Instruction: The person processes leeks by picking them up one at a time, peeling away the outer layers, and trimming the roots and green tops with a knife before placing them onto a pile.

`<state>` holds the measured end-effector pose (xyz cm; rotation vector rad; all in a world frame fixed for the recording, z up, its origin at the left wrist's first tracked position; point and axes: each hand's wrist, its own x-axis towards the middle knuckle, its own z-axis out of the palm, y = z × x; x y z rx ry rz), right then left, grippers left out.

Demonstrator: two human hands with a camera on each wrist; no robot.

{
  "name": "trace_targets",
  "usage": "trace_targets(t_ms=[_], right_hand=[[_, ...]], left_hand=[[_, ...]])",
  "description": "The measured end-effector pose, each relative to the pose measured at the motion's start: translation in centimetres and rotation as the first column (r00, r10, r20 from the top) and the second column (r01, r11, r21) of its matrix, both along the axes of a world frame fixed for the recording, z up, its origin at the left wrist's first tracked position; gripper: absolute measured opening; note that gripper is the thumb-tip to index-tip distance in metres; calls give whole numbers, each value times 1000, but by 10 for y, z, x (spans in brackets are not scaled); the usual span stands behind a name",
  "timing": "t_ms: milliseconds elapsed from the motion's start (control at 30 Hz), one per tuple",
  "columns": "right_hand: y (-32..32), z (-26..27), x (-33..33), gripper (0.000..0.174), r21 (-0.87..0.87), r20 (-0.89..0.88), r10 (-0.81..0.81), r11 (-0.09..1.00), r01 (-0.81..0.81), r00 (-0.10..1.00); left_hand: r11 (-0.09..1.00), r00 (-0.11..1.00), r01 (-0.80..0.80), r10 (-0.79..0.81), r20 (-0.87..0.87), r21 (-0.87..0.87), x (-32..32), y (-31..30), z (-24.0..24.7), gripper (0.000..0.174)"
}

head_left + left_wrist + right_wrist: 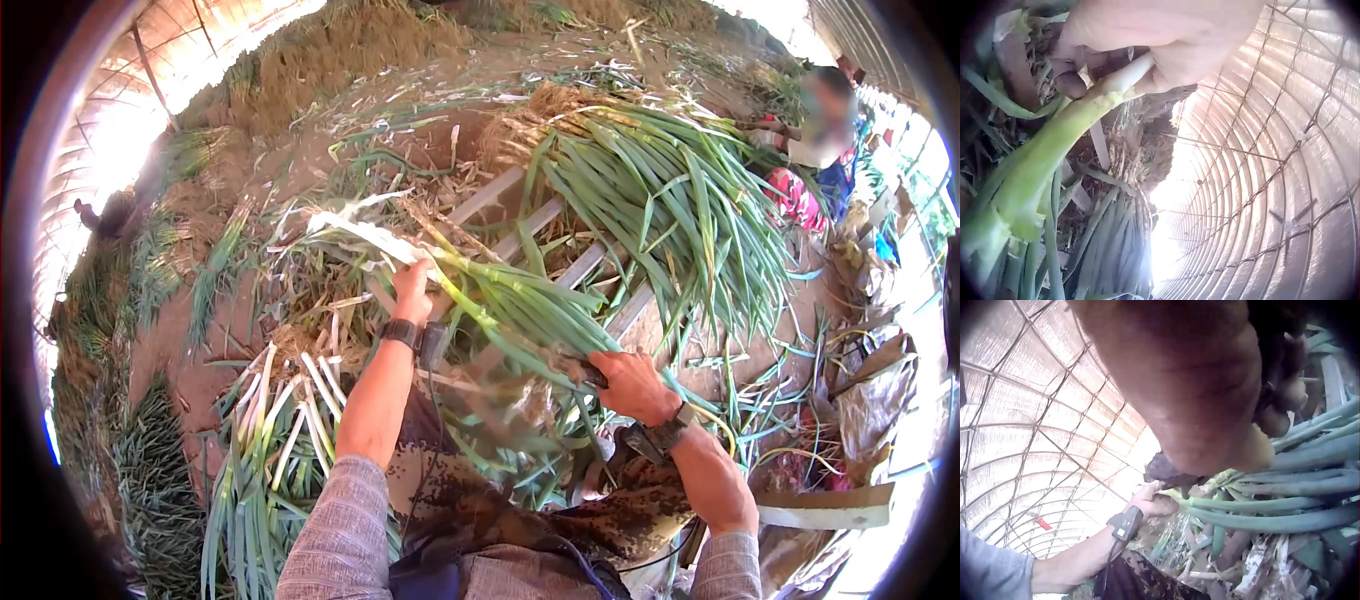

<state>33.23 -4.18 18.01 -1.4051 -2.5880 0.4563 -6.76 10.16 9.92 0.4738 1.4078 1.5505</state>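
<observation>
My left hand (pixel 412 290) grips a large green onion (pixel 1054 137) by its white stem, fingers and thumb curled round it. Its long green leaves (pixel 535 295) stretch right, toward my other hand. There, my right hand (pixel 637 386) is closed round a dark-handled tool (pixel 594 374), held against the leaves; the tool's far end is blurred. In the right wrist view the back of this hand hides most of the tool. A thick pile of green onions (pixel 660 190) lies beyond, roots to the left, across wooden slats (pixel 535 225).
Trimmed white-stemmed onions (pixel 290 400) lie by my left forearm. More onions (pixel 160 470) cover the ground at far left. Peelings and cut leaves (pixel 760 380) litter the floor. Another person (pixel 825 150) sits at the upper right, near crumpled sacking (pixel 880 390).
</observation>
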Motion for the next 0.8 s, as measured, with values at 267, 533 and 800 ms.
trace_targets(t_ms=[267, 533, 800], right_hand=[[3, 2, -23, 32, 19, -32, 1, 1000, -1, 999], [7, 1, -29, 34, 34, -28, 5, 999, -4, 1000], [-1, 11, -22, 39, -75, -12, -45, 996, 44, 999]], left_hand=[[984, 988, -155, 153, 26, 86, 9, -1, -3, 16], [972, 985, -174, 174, 13, 160, 22, -7, 5, 17], [956, 977, -200, 210, -22, 214, 36, -9, 7, 14]])
